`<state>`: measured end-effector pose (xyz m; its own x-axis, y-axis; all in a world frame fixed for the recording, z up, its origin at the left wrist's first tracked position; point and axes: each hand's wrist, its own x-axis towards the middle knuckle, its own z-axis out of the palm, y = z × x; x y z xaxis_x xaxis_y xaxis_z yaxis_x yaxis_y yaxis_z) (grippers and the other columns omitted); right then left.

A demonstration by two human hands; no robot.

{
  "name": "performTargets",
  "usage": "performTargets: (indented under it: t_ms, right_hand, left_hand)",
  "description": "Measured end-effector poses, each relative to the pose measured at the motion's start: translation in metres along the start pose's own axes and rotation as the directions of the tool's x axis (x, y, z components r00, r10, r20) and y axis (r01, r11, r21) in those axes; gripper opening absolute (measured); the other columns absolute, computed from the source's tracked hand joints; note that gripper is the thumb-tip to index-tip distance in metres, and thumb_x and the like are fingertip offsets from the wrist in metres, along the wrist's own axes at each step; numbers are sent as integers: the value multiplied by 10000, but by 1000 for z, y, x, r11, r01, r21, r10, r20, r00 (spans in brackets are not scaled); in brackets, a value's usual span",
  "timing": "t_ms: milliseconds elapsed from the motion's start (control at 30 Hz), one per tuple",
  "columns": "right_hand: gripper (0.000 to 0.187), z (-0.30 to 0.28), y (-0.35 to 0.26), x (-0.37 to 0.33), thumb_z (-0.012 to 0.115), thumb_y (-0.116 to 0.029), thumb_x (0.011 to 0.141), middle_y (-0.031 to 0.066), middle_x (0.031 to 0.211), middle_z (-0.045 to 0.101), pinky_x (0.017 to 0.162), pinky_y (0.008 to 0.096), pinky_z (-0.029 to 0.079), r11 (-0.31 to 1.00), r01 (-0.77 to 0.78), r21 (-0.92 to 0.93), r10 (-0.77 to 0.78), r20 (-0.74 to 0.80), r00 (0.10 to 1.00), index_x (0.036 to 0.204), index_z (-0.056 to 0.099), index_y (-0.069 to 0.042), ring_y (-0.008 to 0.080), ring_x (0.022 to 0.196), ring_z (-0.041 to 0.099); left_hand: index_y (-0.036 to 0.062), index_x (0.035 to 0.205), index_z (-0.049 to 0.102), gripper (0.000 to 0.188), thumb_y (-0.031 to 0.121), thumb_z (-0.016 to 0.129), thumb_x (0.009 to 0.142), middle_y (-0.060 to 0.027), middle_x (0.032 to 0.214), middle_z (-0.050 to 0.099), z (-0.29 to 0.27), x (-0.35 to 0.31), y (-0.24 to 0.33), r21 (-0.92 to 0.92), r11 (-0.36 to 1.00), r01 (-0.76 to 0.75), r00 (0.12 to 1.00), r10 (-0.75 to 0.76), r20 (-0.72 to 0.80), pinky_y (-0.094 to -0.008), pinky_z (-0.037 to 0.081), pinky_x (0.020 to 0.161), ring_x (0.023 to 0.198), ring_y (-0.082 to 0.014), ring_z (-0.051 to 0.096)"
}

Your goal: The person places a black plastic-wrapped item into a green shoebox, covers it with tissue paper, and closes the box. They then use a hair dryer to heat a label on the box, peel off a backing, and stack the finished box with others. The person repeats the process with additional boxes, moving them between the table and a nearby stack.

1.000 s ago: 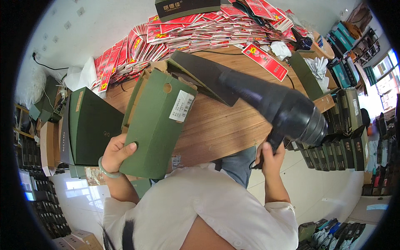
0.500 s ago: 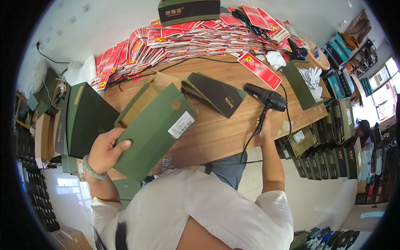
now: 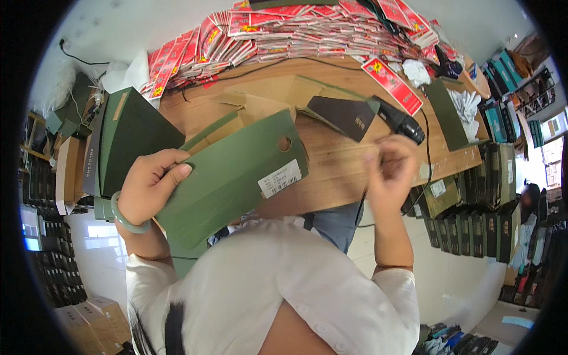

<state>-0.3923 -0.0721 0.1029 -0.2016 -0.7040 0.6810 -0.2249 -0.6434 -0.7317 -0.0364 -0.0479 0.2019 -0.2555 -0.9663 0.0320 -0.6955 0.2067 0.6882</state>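
A green cardboard box (image 3: 231,171), opened out with its flaps spread, lies tilted at the table's front edge. My left hand (image 3: 160,174) is closed on its left side, thumb on the outer green face. A white barcode label (image 3: 279,178) and a round hole mark that face. The box's dark end flap (image 3: 343,117) reaches right across the table. The black hair dryer (image 3: 403,123) lies just beyond my right hand (image 3: 391,168), partly covered by the flap. My right hand is raised and smeared by motion, so its fingers are unclear.
Piled red printed packets (image 3: 307,35) line the back of the wooden table (image 3: 231,89). One red packet (image 3: 391,86) lies apart, near a green box (image 3: 447,115) holding crumpled paper. A dark green box (image 3: 133,136) stands left. Stacked boxes (image 3: 467,231) stand below the table's right side.
My right hand has let go of the hair dryer's handle, leaving the dryer on the table. The green box in my left hand has tilted flatter and shifted slightly right.
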Motion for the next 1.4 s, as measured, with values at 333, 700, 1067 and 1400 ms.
performTargets:
  t_ms: [333,700,1067,1400]
  right_hand:
    - [299,55,-22,-24,686,97,738,72,852,581,721,332,423,970,84,-226,-7,325,946,910,495,-55,244,845,523]
    - [213,58,-15,-31,663,55,783,120,952,510,676,343,464,945,109,-309,13,368,930,934,543,-36,280,845,541]
    - [237,60,-19,-30,695,63,729,78,871,576,654,345,462,921,130,-366,23,387,922,883,551,-45,260,813,554]
    - [227,54,-15,-30,620,87,756,103,943,513,633,371,472,937,128,-325,53,493,868,922,551,-53,295,818,564]
  left_hand:
    - [-18,987,625,174,142,589,931,-3,690,579,8,10,-21,-173,979,110,976,-73,206,-219,421,587,646,-41,497]
    - [-20,983,637,158,118,598,917,-13,654,573,11,7,-27,-174,983,57,989,-32,146,-225,408,550,599,-44,480]
    - [-22,982,634,153,110,609,908,-11,624,549,13,8,-24,-192,981,38,987,-7,161,-232,394,527,571,-49,454]
    - [-20,968,640,155,113,637,889,-30,603,549,17,7,-27,-163,986,32,991,-10,136,-245,397,519,545,-71,462]
